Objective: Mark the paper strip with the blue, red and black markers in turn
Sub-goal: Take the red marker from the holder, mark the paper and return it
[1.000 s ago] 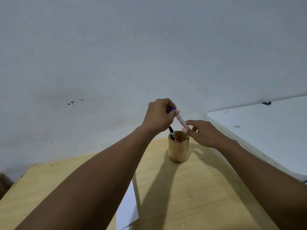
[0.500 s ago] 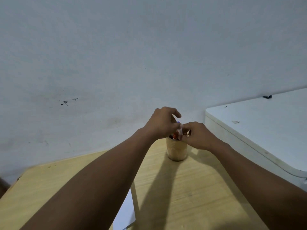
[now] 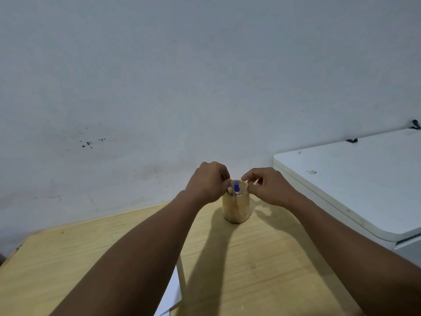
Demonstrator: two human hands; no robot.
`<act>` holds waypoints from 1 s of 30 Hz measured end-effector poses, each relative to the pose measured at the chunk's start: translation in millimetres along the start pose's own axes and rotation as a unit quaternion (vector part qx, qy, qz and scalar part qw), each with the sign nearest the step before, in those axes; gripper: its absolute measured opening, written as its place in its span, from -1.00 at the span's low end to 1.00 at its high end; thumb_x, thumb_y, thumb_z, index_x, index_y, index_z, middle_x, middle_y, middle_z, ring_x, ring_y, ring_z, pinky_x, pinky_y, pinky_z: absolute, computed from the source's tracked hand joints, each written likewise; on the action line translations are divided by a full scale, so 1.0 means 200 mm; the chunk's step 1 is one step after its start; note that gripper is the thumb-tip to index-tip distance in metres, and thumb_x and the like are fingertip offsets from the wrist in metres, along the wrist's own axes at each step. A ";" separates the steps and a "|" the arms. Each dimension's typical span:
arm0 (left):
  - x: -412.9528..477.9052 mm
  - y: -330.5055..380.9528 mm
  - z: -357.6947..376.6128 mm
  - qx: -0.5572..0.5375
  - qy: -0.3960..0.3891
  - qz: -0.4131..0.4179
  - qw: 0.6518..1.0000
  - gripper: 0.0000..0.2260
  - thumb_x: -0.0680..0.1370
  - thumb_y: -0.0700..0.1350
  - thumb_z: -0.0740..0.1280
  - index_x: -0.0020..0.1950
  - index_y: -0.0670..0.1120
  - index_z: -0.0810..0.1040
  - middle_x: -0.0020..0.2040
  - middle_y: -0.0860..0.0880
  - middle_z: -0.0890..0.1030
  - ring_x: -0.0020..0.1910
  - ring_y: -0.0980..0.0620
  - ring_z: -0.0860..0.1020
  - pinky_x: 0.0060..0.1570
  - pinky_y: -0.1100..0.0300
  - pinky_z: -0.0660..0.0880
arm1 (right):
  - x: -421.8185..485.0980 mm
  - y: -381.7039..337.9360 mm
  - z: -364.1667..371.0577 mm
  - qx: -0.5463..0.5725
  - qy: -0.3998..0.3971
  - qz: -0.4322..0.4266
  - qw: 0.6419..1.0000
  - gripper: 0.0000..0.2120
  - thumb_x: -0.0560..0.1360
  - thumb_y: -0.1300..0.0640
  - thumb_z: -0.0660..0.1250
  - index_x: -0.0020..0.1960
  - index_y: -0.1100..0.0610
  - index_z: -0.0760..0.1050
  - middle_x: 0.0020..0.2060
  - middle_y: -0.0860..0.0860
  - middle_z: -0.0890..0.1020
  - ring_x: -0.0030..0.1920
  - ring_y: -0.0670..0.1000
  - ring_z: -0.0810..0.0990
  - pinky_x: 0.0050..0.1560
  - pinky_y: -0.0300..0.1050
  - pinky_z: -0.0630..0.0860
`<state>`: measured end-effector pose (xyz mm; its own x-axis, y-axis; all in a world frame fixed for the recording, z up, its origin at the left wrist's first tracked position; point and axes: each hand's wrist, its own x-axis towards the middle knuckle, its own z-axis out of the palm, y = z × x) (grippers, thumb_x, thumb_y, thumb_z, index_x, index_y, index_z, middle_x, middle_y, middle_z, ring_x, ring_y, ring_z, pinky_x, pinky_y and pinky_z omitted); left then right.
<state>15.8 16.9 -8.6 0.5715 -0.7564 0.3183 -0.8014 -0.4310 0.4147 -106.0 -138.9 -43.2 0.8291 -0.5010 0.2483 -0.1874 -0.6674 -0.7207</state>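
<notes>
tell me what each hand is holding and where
Right hand: nothing, fingers loose. Left hand: fingers at the wooden cup rim; any hold is hidden.

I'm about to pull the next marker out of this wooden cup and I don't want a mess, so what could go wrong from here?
1. Both hands crowd the rim of the wooden cup; the left hand, fingers reaching into it, could tip it when a marker comes out.
2. The blue marker stands in the cup; the other caps are hidden, so the wrong colour may come out.
3. The paper lies under the left forearm, which could drag or crease it.
</notes>
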 end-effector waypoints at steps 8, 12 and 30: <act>-0.10 -0.07 -0.46 -0.230 0.087 -0.054 0.968 -0.87 0.53 -0.07 0.46 -0.12 -0.12 0.71 -0.22 -0.07 0.76 -0.19 -0.04 0.74 -0.12 0.08 0.68 | 0.01 -0.37 0.07 0.083 -0.010 -0.065 0.994 -0.78 0.46 0.03 0.49 0.10 -0.03 0.66 0.02 -0.12 0.70 0.07 -0.12 0.63 -0.04 -0.25 0.48; -0.25 -0.18 -0.68 -0.351 0.090 -0.092 0.928 -0.80 0.58 -0.15 0.42 0.00 -0.30 0.67 -0.13 -0.16 0.75 -0.20 -0.06 0.71 -0.14 0.13 0.62 | -0.03 -0.62 0.13 0.184 -0.055 -0.081 0.978 -0.83 0.51 0.11 0.47 0.09 0.10 0.66 -0.07 0.10 0.77 -0.09 -0.01 0.73 -0.09 -0.27 0.52; -0.82 -0.53 -0.59 -0.401 -0.009 -0.213 0.891 -0.61 0.71 0.05 0.11 -0.26 -0.09 0.36 -0.38 -0.08 0.47 -0.38 -0.11 0.54 -0.29 0.10 0.49 | -0.22 -0.90 0.65 0.507 -0.215 0.115 0.827 -0.84 0.56 0.05 0.40 -0.04 0.16 0.60 -0.36 0.07 0.62 -0.42 -0.02 0.59 -0.34 -0.21 0.44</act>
<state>28.3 245.0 -3.5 0.7856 -0.6183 -0.0242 -0.1248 -0.1967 0.9725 -40.5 76.0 -9.0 0.9844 -0.1626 -0.0677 -0.0100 0.3323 -0.9431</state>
